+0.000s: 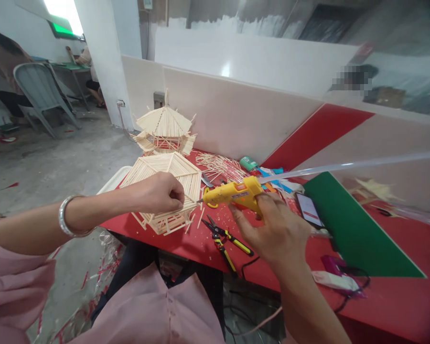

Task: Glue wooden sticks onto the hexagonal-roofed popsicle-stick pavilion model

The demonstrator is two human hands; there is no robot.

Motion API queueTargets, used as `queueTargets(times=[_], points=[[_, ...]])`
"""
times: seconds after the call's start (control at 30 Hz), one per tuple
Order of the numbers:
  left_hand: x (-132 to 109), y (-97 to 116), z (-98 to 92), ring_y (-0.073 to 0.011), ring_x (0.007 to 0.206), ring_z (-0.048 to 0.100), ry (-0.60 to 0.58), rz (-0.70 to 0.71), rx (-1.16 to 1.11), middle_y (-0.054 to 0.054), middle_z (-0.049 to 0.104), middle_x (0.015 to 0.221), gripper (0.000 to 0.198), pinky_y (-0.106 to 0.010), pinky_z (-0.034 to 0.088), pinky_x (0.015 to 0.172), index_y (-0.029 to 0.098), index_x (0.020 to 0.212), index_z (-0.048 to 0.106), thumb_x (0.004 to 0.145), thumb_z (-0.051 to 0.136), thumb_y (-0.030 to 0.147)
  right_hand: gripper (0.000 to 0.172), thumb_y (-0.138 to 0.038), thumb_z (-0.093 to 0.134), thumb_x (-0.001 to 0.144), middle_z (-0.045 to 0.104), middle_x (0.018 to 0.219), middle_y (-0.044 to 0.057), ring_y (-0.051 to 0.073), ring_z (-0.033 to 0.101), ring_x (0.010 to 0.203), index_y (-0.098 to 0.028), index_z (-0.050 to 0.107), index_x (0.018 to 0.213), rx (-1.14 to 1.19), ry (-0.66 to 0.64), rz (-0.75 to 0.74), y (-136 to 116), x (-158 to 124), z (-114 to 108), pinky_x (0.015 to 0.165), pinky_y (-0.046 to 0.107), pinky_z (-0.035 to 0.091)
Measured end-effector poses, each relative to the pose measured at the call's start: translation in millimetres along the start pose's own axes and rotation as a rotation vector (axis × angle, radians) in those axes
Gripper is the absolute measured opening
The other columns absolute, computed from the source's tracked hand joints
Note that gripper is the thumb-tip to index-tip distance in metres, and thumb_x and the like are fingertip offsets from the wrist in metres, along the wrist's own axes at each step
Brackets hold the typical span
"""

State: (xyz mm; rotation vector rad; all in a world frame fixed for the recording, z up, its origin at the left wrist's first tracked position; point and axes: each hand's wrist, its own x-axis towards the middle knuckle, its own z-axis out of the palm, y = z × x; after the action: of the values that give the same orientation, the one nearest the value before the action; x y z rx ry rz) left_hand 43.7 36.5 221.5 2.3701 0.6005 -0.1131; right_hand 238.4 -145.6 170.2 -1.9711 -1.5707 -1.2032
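Observation:
My right hand [277, 227] grips a yellow hot glue gun [236, 193] with a long clear glue stick [344, 165] sticking out of its back. The gun's nozzle points left, at the right edge of a roof-like model made of thin wooden sticks [170, 165]. Over that model lies my left hand [165, 193], its fingers closed in a pinch near the nozzle; what they hold, if anything, is hidden. Behind stands a taller pagoda-shaped stick model [166, 124]. Pliers with black and yellow handles [224, 241] lie on the red table below the gun.
Loose wooden sticks [220, 165] are heaped behind the gun. A green board [358, 224], a phone [309, 209] and a purple-and-white item with a cable [340, 277] are on the right. A low partition [236, 110] borders the table's back. Other people sit at far left.

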Motion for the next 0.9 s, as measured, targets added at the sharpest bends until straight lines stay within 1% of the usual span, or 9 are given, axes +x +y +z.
queueTargets(times=[0.2, 0.37, 0.53, 0.63, 0.7, 0.8, 0.9], points=[[-1, 0, 0.2, -0.0085, 0.051, 0.044, 0.010, -0.011, 0.017, 0.003, 0.054, 0.053, 0.013, -0.024, 0.031, 0.055, 0.017, 0.066, 0.067, 0.067, 0.054, 0.020, 0.037, -0.050, 0.066, 0.083, 0.065, 0.069, 0.003, 0.014, 0.057, 0.058, -0.015, 0.065, 0.096, -0.015, 0.026, -0.006, -1, 2, -2, 0.050, 0.025, 0.031], [-1, 1, -1.8, -0.0095, 0.051, 0.044, -0.010, -0.010, 0.103, 0.002, 0.054, 0.053, 0.014, -0.027, 0.029, 0.054, 0.016, 0.063, 0.066, 0.068, 0.056, 0.024, 0.037, -0.049, 0.064, 0.084, 0.064, 0.069, 0.003, 0.014, 0.056, 0.058, -0.015, 0.064, 0.097, 0.005, -0.013, -0.012, -1, -1, 0, 0.050, 0.025, 0.029], [-1, 1, -6.1, -0.0098, 0.053, 0.049, -0.052, -0.001, 0.109, 0.001, 0.058, 0.055, 0.010, -0.025, 0.030, 0.053, 0.016, 0.063, 0.065, 0.067, 0.058, 0.022, 0.036, -0.049, 0.065, 0.084, 0.065, 0.072, 0.004, 0.014, 0.056, 0.057, -0.015, 0.064, 0.095, 0.007, 0.015, -0.028, 0, -2, 3, 0.049, 0.026, 0.029], [-3, 4, -9.6, -0.0105, 0.054, 0.051, -0.074, -0.034, 0.102, 0.001, 0.059, 0.056, 0.007, -0.025, 0.030, 0.052, 0.016, 0.061, 0.064, 0.064, 0.059, 0.019, 0.037, -0.048, 0.067, 0.083, 0.065, 0.071, 0.005, 0.014, 0.055, 0.055, -0.014, 0.065, 0.095, -0.005, 0.027, -0.041, 0, -1, 2, 0.048, 0.026, 0.028], [-4, 6, -12.2, -0.0099, 0.052, 0.049, -0.089, -0.071, 0.095, 0.002, 0.056, 0.053, 0.006, -0.025, 0.029, 0.051, 0.016, 0.057, 0.062, 0.062, 0.060, 0.018, 0.038, -0.049, 0.067, 0.082, 0.065, 0.071, 0.004, 0.013, 0.054, 0.054, -0.014, 0.065, 0.094, -0.018, 0.031, -0.053, 0, -1, 2, 0.047, 0.026, 0.028], [-5, 8, -15.7, -0.0089, 0.049, 0.042, -0.123, -0.117, 0.056, 0.004, 0.049, 0.049, 0.009, -0.025, 0.028, 0.051, 0.016, 0.052, 0.058, 0.061, 0.061, 0.017, 0.038, -0.050, 0.068, 0.081, 0.064, 0.068, 0.003, 0.013, 0.054, 0.053, -0.014, 0.065, 0.092, -0.023, 0.037, -0.056, -1, -2, 2, 0.047, 0.026, 0.029], [-5, 8, -17.8, -0.0095, 0.050, 0.040, -0.145, -0.147, 0.027, 0.004, 0.048, 0.049, 0.010, -0.026, 0.029, 0.052, 0.017, 0.051, 0.057, 0.061, 0.061, 0.017, 0.037, -0.050, 0.068, 0.082, 0.063, 0.066, 0.002, 0.013, 0.052, 0.051, -0.015, 0.064, 0.091, -0.021, 0.034, -0.040, -2, -2, 4, 0.046, 0.025, 0.029]])
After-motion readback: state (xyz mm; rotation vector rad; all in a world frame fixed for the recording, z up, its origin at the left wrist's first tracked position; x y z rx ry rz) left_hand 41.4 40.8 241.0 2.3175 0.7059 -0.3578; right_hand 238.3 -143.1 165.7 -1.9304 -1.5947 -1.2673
